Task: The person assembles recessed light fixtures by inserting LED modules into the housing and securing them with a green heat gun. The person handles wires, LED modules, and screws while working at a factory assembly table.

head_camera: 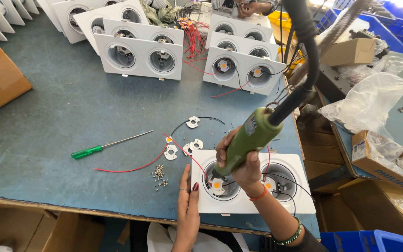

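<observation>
My right hand (241, 161) grips a green electric screwdriver (247, 140) with a thick black cable, its tip down in the left well of a white twin-lamp housing (299, 205) at the table's front edge. An orange LED chip on a white holder (217, 185) sits in that well. My left hand (187, 200) lies flat against the housing's left edge, fingers straight. The right well holds another chip with black and red wires.
A pile of small screws (159, 175), white round holders (170, 152), a red wire and a green-handled screwdriver (101, 147) lie on the blue table. More twin housings (138, 56) stand at the back. Cardboard boxes, plastic bags and blue crates crowd the right. Another person's hands (253, 7) work at the far edge.
</observation>
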